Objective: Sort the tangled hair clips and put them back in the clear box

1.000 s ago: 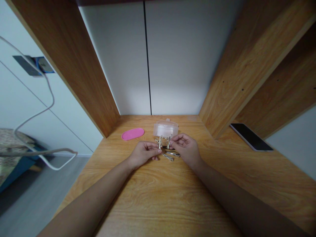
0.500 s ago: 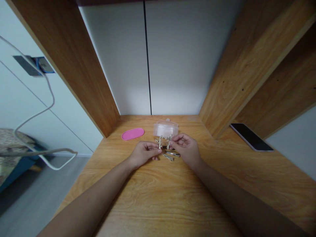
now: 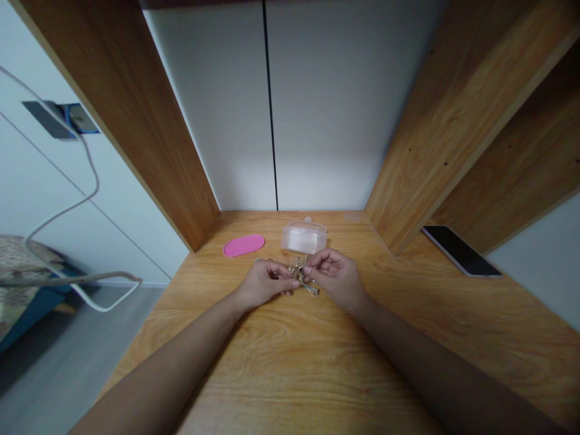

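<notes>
While the left hand [image 3: 265, 283] and right hand [image 3: 338, 279] are close together below the frame's centre, shiny metal parts [image 3: 298, 267] sit between them.
Both hands are nearly closed: the left pinches the metal parts between thumb and fingers, and the right seems to grip them from the other side, though blur hides the exact contact. Just below, a slim metal piece [image 3: 311, 290] lies on the wooden desk [image 3: 290, 374]. Above the hands stands a clear box [image 3: 303, 244]; left of it lies a pink oval tray [image 3: 243, 245]. Toward the frame's right edge rests a dark-screened device [image 3: 461, 251].
</notes>
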Action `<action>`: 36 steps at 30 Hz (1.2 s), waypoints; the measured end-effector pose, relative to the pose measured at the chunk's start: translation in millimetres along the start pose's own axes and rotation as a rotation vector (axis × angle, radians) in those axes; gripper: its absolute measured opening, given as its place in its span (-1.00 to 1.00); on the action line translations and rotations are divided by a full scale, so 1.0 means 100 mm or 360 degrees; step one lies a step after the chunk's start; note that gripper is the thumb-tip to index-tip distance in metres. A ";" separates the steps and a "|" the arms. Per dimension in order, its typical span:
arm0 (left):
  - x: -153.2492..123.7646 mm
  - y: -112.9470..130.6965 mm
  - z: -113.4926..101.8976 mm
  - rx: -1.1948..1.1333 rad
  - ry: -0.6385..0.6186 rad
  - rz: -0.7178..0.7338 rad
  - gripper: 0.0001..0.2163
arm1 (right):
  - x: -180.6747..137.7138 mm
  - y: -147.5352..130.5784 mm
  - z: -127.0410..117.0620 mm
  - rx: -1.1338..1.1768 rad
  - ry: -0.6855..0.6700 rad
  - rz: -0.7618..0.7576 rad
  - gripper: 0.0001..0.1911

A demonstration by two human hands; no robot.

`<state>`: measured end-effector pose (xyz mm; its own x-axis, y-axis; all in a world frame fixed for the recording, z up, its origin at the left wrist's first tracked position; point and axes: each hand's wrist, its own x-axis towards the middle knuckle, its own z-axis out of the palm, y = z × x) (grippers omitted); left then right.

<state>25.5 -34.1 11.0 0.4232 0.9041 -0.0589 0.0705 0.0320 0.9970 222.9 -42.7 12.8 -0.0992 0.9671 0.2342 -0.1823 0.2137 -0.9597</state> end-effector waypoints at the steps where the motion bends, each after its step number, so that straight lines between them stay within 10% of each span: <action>1: 0.00 0.00 0.00 0.0009 -0.0004 0.0005 -0.65 | 0.00 -0.01 0.01 -0.0006 -0.0007 0.0006 -0.65; 23: -0.02 0.01 -0.01 0.0080 -0.0202 0.0196 -0.67 | -0.04 0.08 0.04 -0.0190 -0.0111 -0.0033 -0.71; 36: -0.01 -0.07 -0.01 0.0085 0.0072 0.0235 -0.60 | 0.08 -0.02 -0.18 -0.1033 0.0129 -0.0784 -0.78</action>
<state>23.5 -35.0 4.2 0.3915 0.9156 0.0918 0.0588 -0.1245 0.9905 240.3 -32.5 13.3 -0.0801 0.7432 0.6643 0.4187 0.6298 -0.6542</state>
